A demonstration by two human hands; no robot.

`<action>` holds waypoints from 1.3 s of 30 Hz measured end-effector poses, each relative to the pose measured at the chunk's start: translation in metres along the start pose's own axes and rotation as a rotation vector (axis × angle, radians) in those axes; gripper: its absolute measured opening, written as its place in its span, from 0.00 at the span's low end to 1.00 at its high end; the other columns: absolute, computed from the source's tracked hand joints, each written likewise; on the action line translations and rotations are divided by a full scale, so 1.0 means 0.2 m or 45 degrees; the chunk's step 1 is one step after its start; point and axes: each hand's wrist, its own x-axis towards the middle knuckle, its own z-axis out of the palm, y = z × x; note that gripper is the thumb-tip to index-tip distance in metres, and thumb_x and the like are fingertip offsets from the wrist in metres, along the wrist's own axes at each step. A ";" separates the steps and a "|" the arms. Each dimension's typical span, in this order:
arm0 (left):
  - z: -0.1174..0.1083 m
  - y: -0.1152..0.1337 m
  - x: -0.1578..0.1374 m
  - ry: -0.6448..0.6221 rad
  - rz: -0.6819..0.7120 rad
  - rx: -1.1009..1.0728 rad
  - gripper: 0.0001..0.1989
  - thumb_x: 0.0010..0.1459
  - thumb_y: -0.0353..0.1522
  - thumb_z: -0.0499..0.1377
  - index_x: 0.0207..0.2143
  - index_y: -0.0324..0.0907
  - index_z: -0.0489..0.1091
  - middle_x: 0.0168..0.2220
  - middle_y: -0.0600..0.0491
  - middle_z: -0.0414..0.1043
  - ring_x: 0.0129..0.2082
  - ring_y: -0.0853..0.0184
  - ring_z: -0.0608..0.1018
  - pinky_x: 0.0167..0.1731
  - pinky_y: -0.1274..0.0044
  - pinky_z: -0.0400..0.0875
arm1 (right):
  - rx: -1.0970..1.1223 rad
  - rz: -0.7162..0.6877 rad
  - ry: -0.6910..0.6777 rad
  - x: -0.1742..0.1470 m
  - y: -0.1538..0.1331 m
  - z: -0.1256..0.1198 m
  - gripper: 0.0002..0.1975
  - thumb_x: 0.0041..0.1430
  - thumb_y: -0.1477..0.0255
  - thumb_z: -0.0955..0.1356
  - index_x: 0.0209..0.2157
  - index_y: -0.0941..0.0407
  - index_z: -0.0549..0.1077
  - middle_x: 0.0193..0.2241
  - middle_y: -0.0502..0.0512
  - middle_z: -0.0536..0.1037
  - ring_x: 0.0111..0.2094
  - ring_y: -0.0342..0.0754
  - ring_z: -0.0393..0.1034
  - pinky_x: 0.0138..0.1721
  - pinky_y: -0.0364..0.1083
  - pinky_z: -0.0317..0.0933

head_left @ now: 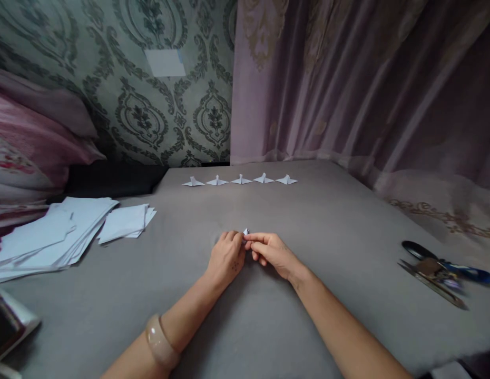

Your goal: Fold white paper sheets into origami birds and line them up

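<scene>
Between my fingertips, at the middle of the grey table, a small piece of folded white paper (246,231) shows only its pointed tip; the rest is hidden behind my fingers. My left hand (228,254) is closed on it from the left, knuckles up. From the right, my right hand (272,251) pinches it with thumb and index finger, the other fingers curled below. Farther back stands a row of several folded paper cranes with spread wings, among them a middle crane (241,179) and a rightmost one (286,179).
White paper sheets (51,231) lie in a spread pile at the left, with smaller square papers (124,222) beside them. Scissors (466,271) and a pointed metal tool (432,284) lie at the right. A pink pillow (31,137) is at the far left, a curtain (308,95) behind.
</scene>
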 end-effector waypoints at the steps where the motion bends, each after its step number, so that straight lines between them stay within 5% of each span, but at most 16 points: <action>1: 0.00 0.00 0.00 -0.004 -0.004 0.015 0.10 0.61 0.28 0.49 0.42 0.38 0.68 0.39 0.47 0.72 0.39 0.62 0.71 0.40 0.72 0.67 | -0.003 -0.024 0.005 0.00 0.00 0.00 0.16 0.45 0.77 0.65 0.38 0.60 0.75 0.29 0.51 0.75 0.19 0.35 0.61 0.14 0.36 0.50; 8: -0.04 0.01 0.02 0.079 -0.011 -0.175 0.14 0.62 0.32 0.48 0.33 0.40 0.73 0.34 0.47 0.74 0.35 0.63 0.73 0.38 0.73 0.65 | 0.054 -0.027 0.295 0.03 -0.02 -0.06 0.13 0.44 0.76 0.65 0.36 0.60 0.73 0.29 0.52 0.75 0.20 0.37 0.61 0.15 0.36 0.49; 14: -0.07 0.00 0.05 0.210 -0.771 -1.482 0.15 0.50 0.41 0.60 0.34 0.38 0.73 0.32 0.50 0.74 0.31 0.67 0.74 0.31 0.78 0.67 | 0.031 -0.067 0.384 0.02 -0.03 -0.05 0.17 0.44 0.73 0.69 0.40 0.58 0.73 0.36 0.55 0.76 0.34 0.43 0.68 0.28 0.39 0.59; 17: -0.06 0.00 0.05 0.234 -0.911 -1.919 0.16 0.44 0.38 0.65 0.34 0.38 0.70 0.32 0.53 0.73 0.30 0.70 0.74 0.30 0.80 0.68 | 0.053 -0.087 0.193 0.01 -0.02 -0.01 0.20 0.45 0.67 0.71 0.42 0.58 0.72 0.38 0.56 0.75 0.39 0.45 0.69 0.33 0.41 0.60; 20: -0.06 0.03 0.04 0.157 -0.929 -2.063 0.15 0.42 0.35 0.66 0.31 0.39 0.67 0.27 0.56 0.70 0.25 0.73 0.73 0.28 0.81 0.67 | 0.030 -0.133 0.158 0.01 0.00 0.02 0.18 0.47 0.62 0.71 0.38 0.59 0.73 0.33 0.55 0.76 0.35 0.44 0.69 0.32 0.41 0.60; 28: -0.09 0.04 0.04 -0.115 -0.797 -1.749 0.19 0.48 0.43 0.62 0.31 0.35 0.71 0.28 0.49 0.72 0.28 0.70 0.73 0.29 0.80 0.67 | -0.095 -0.091 0.176 0.03 0.04 -0.02 0.13 0.50 0.63 0.69 0.30 0.59 0.70 0.23 0.49 0.73 0.25 0.41 0.67 0.26 0.40 0.58; 34: -0.07 0.01 0.04 -0.148 -0.839 -1.402 0.13 0.49 0.39 0.60 0.29 0.36 0.73 0.20 0.56 0.67 0.19 0.75 0.65 0.21 0.82 0.58 | -0.207 -0.050 0.214 0.04 0.04 -0.03 0.10 0.50 0.68 0.69 0.34 0.58 0.68 0.20 0.47 0.70 0.21 0.40 0.66 0.23 0.39 0.57; 39: -0.06 -0.01 0.02 -0.046 -0.560 -0.854 0.12 0.54 0.37 0.56 0.26 0.38 0.74 0.26 0.53 0.68 0.25 0.70 0.68 0.27 0.78 0.62 | -0.488 -0.182 0.240 0.05 0.08 -0.05 0.08 0.52 0.69 0.67 0.35 0.56 0.68 0.22 0.48 0.74 0.23 0.42 0.68 0.26 0.41 0.60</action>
